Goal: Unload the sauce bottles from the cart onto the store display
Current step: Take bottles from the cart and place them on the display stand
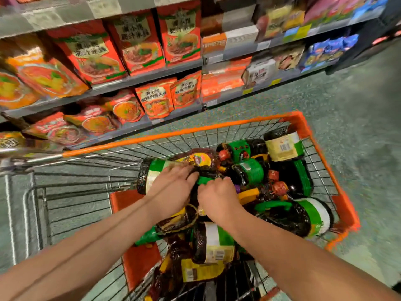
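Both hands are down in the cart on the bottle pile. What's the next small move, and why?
Probably lift the green handle straight up: the right hand curls on it while the left hand rests flat on the bottles, which lie jumbled in the cart.

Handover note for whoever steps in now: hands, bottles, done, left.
Left hand: fingers laid over a bottle on the pile, grip unclear.
Right hand: curled round a green bottle handle.
Sauce bottles: lying heaped in the orange-rimmed cart.
Shelves beside the cart hold noodle packets; no sauce bottles seen there.
Done: nothing visible. Left: the whole pile.
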`<state>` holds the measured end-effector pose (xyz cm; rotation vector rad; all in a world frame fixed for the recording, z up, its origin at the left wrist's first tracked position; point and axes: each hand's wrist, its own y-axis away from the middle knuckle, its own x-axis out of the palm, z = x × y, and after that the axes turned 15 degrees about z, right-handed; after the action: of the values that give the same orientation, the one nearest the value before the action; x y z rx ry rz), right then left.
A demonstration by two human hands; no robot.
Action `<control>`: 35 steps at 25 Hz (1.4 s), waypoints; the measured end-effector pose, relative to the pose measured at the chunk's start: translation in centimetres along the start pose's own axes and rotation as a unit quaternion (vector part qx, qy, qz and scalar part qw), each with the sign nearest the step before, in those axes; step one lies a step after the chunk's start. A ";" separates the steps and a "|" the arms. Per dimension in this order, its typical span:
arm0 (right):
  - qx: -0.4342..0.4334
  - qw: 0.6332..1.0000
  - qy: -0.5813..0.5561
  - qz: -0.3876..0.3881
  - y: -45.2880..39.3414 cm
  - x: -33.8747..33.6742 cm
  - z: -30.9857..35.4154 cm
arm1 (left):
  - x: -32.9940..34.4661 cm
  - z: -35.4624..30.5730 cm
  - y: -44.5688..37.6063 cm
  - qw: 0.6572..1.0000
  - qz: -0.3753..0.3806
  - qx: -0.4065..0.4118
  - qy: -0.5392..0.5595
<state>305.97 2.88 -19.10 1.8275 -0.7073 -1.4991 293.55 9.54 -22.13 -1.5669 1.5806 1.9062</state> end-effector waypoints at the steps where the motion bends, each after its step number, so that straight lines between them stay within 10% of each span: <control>1: 0.007 1.000 0.000 -0.028 0.0 -0.1 -0.3 | 0.1 -0.5 -0.9 1.000 0.015 0.001 -0.010; 16: 0.016 0.975 -0.193 -0.113 1.5 2.1 0.4 | -2.5 -2.0 -0.4 0.983 0.040 -0.175 0.039; 25: 0.062 0.821 -0.538 -0.183 4.0 -2.3 3.6 | -5.9 -2.0 5.5 0.975 -0.007 -0.202 0.093; 30: -0.007 0.630 -0.743 -0.227 7.5 -5.3 5.0 | -8.6 -3.6 10.3 0.961 -0.063 -0.230 0.141; 35: -0.019 0.684 -0.697 -0.213 12.6 -6.6 3.0 | -10.5 -7.2 14.7 0.960 -0.103 -0.216 0.144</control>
<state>301.71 -0.59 -5.61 0.4289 -0.8420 -3.1453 291.65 2.41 -4.17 -2.1749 1.0706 2.0738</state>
